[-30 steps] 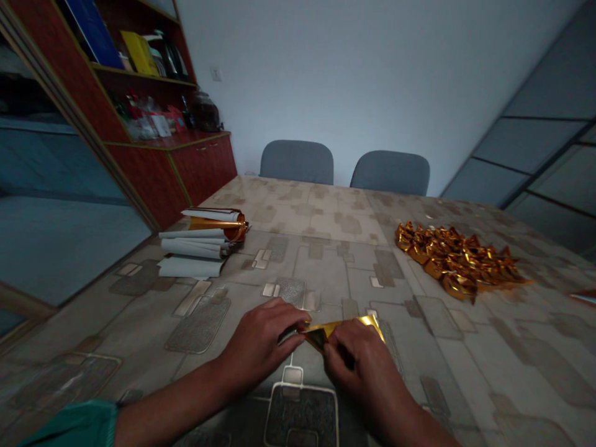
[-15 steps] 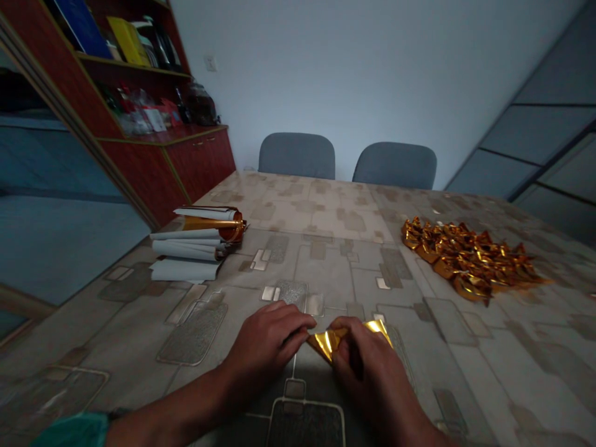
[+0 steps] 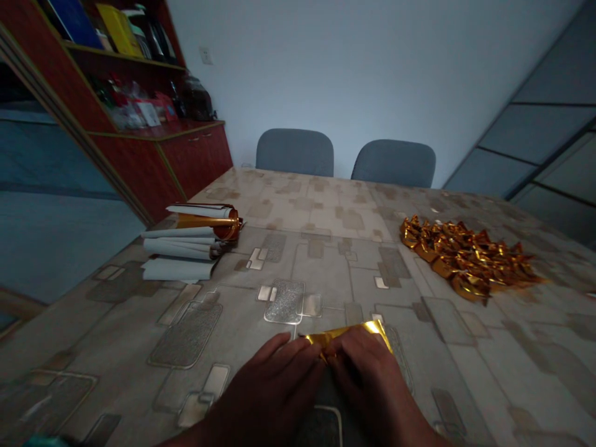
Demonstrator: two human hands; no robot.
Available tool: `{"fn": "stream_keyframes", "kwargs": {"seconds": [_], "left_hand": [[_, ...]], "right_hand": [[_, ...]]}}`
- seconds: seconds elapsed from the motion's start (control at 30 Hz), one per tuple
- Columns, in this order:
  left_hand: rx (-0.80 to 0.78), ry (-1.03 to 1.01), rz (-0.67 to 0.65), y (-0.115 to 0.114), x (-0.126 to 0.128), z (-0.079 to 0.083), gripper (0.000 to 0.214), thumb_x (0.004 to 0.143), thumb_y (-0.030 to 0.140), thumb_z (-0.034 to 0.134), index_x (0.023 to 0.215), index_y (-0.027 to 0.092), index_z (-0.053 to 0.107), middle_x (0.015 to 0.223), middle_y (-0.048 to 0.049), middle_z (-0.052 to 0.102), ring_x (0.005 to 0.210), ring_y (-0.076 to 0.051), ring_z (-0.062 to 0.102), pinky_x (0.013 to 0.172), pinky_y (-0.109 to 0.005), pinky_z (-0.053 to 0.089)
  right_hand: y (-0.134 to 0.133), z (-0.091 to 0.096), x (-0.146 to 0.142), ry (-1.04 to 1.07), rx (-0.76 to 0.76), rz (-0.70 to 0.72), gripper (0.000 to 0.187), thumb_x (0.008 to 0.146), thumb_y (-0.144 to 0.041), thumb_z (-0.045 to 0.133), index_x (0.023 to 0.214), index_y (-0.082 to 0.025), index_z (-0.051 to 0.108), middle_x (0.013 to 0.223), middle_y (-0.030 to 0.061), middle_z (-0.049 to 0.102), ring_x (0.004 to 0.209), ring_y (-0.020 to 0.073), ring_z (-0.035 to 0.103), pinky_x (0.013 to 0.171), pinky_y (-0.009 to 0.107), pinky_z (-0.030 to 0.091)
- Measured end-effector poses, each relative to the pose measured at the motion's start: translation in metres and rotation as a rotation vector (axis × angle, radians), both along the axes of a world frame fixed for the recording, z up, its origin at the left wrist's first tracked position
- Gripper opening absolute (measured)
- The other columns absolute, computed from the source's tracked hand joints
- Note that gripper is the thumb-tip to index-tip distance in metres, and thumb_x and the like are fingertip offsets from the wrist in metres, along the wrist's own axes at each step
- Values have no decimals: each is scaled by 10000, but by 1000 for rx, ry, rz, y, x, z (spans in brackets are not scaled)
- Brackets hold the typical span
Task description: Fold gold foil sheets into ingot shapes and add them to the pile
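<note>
Left hand (image 3: 265,397) and right hand (image 3: 372,379) have fingers pinched narrow on a gold foil piece (image 3: 349,335), bottom centre. Done: folded gold pieces (image 3: 465,261), heaped right. Left: rolled foil sheets (image 3: 186,248), left of centre.

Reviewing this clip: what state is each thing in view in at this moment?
Left hand, fingers against the foil
Right hand, fingers on the foil
Folded gold foil, creased flat, partly covered
Heap of gold foil pieces, folded, piled loosely
Gold foil roll, rolled, lying on the sheets
Curled white sheets, stacked
Cabinet doors, shut
</note>
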State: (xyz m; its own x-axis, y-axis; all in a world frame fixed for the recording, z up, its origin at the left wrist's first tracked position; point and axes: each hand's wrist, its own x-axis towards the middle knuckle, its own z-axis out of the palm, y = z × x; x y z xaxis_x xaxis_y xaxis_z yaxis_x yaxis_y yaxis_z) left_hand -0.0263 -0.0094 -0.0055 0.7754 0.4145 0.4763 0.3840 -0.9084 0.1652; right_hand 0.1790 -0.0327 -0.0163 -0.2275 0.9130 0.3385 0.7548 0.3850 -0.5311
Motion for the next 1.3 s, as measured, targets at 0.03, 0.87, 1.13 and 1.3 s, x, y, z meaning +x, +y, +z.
{"fn": "stream_keyframes", "kwargs": {"seconds": [0.03,0.87,1.13,1.3], "left_hand": [[29,10,2,0,-1,0,311,1049,146,359,1227,138,614,1099,-70,731,1036,-192,654,983,-347,517],[51,147,46,-6,-4,-6,377,1015,115,351,1342,97,539,1236,-102,707,1129,-224,635,963,-370,540],[104,128,67,-4,-4,-1,359,1047,152,323,1316,120,559,1214,-70,721,1138,-191,639,1032,-374,489],[68,125,86,-3,-2,-1,352,1046,143,318,1283,147,578,1159,-61,729,1073,-179,658,1018,-350,490]], "right_hand": [[0,0,0,-2,-13,8,203,893,-126,548,705,-198,574,715,29,664,635,184,594,606,288,422],[0,-21,0,-20,-14,-56,236,932,-172,490,727,-212,602,716,15,641,660,175,572,617,290,407],[1,-22,1,-56,6,-57,241,926,-160,492,722,-213,609,720,18,653,653,174,584,619,293,432],[0,-11,0,-74,-15,-73,222,919,-139,512,724,-203,597,725,18,658,626,163,567,604,283,439]]}}
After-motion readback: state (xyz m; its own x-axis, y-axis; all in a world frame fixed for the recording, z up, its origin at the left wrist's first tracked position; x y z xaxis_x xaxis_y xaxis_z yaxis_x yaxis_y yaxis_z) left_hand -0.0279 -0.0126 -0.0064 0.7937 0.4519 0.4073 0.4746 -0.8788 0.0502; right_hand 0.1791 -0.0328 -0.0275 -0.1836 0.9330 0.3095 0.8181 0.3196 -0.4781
